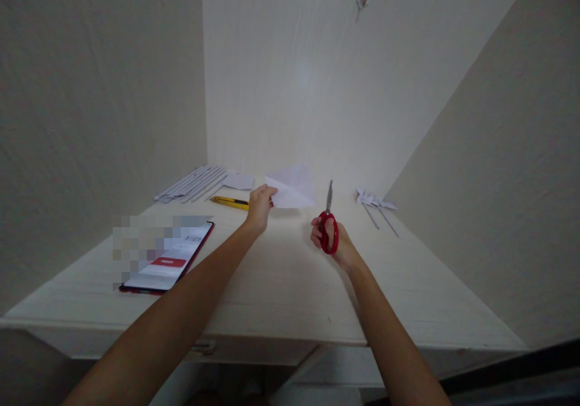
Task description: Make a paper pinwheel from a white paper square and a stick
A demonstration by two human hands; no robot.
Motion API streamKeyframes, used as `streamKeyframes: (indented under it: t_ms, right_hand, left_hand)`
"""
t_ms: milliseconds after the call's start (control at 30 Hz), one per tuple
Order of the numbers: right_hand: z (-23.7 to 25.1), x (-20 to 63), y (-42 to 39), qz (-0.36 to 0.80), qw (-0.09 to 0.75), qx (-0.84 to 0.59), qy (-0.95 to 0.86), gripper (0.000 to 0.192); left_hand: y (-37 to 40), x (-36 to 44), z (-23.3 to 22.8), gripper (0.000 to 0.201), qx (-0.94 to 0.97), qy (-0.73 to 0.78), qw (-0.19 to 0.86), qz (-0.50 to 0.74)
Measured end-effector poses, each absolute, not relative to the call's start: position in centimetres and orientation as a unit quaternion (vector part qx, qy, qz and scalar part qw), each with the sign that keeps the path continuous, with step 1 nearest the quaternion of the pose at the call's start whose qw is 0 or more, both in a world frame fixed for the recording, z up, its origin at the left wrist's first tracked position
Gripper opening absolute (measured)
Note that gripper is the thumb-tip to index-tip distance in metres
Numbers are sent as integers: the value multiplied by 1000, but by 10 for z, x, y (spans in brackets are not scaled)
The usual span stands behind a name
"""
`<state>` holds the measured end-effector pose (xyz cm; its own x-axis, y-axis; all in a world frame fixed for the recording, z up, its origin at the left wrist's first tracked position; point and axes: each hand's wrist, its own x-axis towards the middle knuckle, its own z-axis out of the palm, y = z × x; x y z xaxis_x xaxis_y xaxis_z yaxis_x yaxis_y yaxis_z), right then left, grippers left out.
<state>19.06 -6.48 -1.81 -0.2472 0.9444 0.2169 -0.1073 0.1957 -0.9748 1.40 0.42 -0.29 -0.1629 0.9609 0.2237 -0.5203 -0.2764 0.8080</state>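
The red scissors (328, 222) stand long-ways away from the person, with the closed blades pointing at the far wall. The right hand (330, 240) is curled tight around the red handles, just above the worktop (281, 285). The white paper (292, 190) is to the left of the blades, lifted a little. The left hand (260, 208) pinches its near corner. A yellow knife (230, 201) lies beside that hand.

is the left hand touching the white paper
Touching: the head view shows the left hand pinching the edge of the white paper with its fingertips.
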Motion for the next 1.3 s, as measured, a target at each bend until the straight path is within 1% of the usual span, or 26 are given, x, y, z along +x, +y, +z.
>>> streamKeyframes:
  t_ms: [100,167,233,333,467,533,600,667,700,733,800,867,933,1067,1200,1300]
  right_hand:
    - [-16,196,-58,430,610,-390,-540,39]
    - [-14,199,-57,405,635,-402,-521,35]
    - [-12,199,-57,402,625,-416,-524,33]
    - [-13,197,-59,399,593,-442,-541,31]
    - [-15,195,-59,381,573,-462,-559,33]
    - [-15,195,-59,373,583,-464,-552,32]
    - [-15,197,-58,363,605,-470,-530,31]
    - [-15,199,-56,353,627,-474,-507,29]
    - [-15,200,-56,350,636,-473,-499,29]
    - [-14,201,-55,349,644,-470,-493,29]
    - [-14,202,-55,349,650,-468,-487,29]
    - [-14,202,-55,352,646,-469,-489,31]
    - [-14,201,-55,350,641,-467,-498,32]
    - [-18,201,-53,347,643,-448,-515,34]
    - [-20,201,-52,419,621,-446,-490,47]
    - [-18,200,-54,444,592,-460,-490,50]
  left_hand:
    - [4,12,-5,7,389,284,579,657]
    - [3,13,-7,10,419,275,609,614]
    - [2,15,-9,14,452,271,621,580]
    - [-1,20,-11,18,494,285,608,552]
    - [-5,25,-10,23,523,305,590,534]
    - [-6,26,-9,28,518,296,589,545]
    - [-5,27,-10,37,504,270,610,548]
    - [-5,27,-12,50,507,243,642,522]
    - [-6,28,-13,51,521,236,649,501]
    - [-7,29,-15,49,545,236,645,480]
    - [-10,32,-18,35,597,260,608,454]
    - [-13,36,-20,19,631,299,557,450]
    - [-15,39,-20,11,639,322,526,459]
    - [-15,40,-17,17,608,356,511,492]
    - [-13,36,-12,24,562,398,481,543]
    - [-10,31,-7,25,537,389,472,581]
